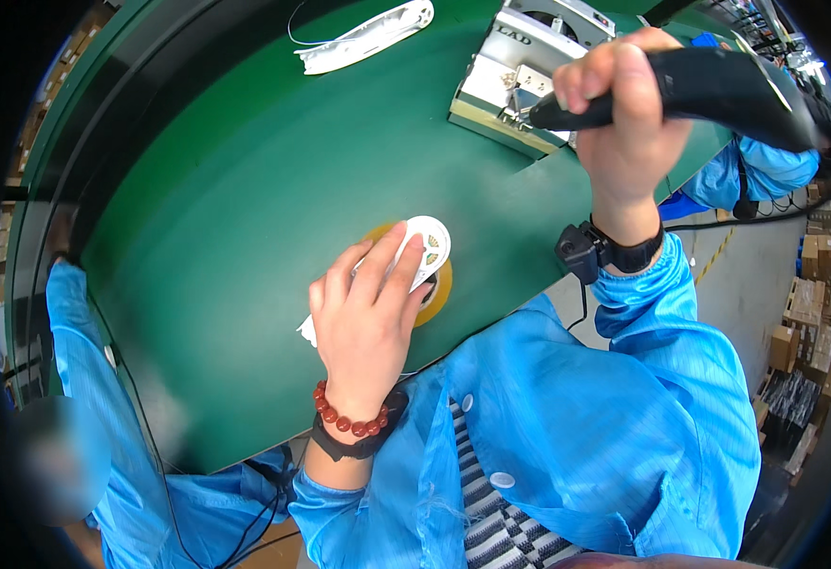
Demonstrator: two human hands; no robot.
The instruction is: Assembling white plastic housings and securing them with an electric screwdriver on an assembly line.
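Note:
My left hand [363, 318] holds a long white plastic housing [434, 235] with a rounded end and slotted openings. Its fingers lie over the housing, hiding much of the middle. Beneath sits a yellow ring [443, 292], which looks like a roll of tape. In my right hand [632, 128] is a black electric screwdriver [719, 83], gripped with the fingers wrapped round it. The screwdriver's tip is at the front of a grey box-shaped screw feeder [496, 68]; whether a screw is on the tip I cannot tell.
Another white housing [368, 38] with a thin wire lies at the far side of the green table [273, 180]. A black cable [766, 220] runs from the screwdriver on the right. Blue-sleeved people [83, 332] sit at left and right. Cardboard boxes [804, 302] stand beyond.

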